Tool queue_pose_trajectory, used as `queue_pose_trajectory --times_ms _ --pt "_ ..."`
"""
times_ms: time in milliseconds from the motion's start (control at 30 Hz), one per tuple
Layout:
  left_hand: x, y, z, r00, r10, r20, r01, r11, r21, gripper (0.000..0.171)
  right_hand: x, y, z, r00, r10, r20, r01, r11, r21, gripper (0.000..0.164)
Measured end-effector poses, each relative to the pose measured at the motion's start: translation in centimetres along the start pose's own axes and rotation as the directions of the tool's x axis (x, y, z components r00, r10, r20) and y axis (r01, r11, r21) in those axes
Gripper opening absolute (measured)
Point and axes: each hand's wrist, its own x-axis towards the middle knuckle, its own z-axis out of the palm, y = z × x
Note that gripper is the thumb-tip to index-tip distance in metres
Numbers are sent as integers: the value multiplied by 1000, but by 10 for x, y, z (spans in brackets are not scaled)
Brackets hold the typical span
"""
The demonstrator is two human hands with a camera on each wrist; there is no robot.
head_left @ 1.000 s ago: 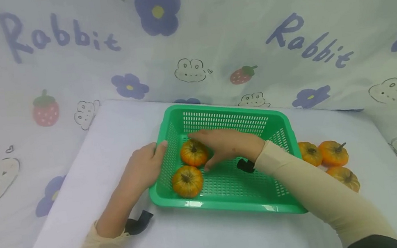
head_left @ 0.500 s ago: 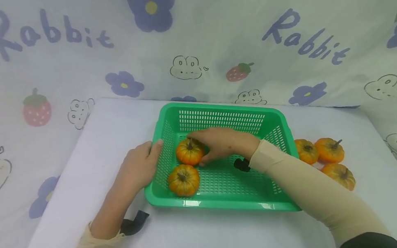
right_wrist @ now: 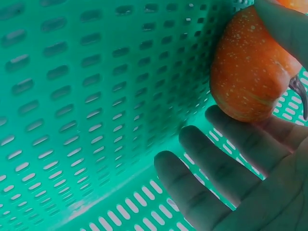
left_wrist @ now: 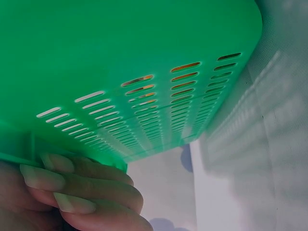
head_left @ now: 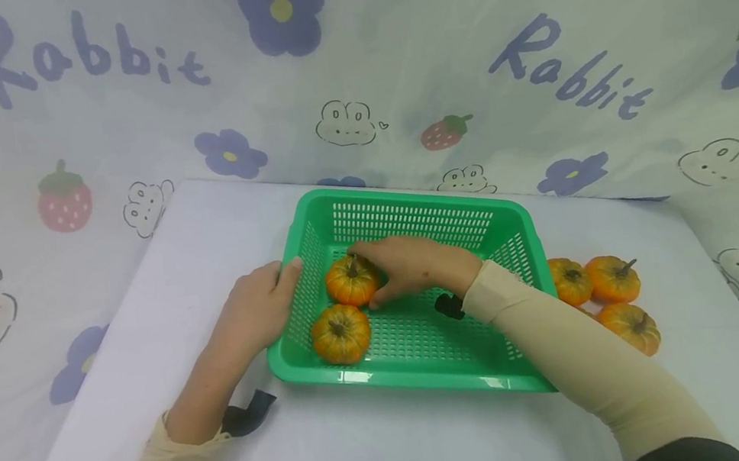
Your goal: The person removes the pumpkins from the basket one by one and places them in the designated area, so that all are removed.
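Observation:
A green perforated plastic basket (head_left: 422, 380) stands on the white table with two small orange pumpkins in its left part. My left hand (head_left: 257, 306) grips the basket's left rim, thumb on top; the left wrist view shows its fingers (left_wrist: 96, 185) curled below the rim outside. Inside the basket, my right hand (head_left: 408, 263) holds the rear pumpkin (head_left: 351, 282) between thumb and fingers. Seen from the right wrist, that pumpkin (right_wrist: 255, 67) has the thumb on one side, a finger against the other, and the remaining fingers spread. The front pumpkin (head_left: 341, 334) sits close beside it, untouched.
Several more pumpkins (head_left: 614, 280) lie on the table (head_left: 695, 344) right of the basket, partly hidden by the right sleeve (head_left: 570, 344). Behind the table hangs a printed cloth (head_left: 388, 43) with rabbits and flowers.
The head view has shifted slightly, so everything sits a little further left. The right hand stays at the rear pumpkin, slightly closer round it; the left hand keeps its hold on the rim.

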Motion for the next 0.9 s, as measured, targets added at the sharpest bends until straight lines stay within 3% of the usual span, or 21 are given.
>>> queue_pose_trajectory --times_ms 300,900 --pt "-1 4 -1 1000 0 4 0 1000 -13 56 0 -1 -1 1000 -12 26 12 1000 8 100" --pt "0 3 0 1000 -5 10 5 1000 -19 58 2 0 3 999 -37 4 37 999 13 88"
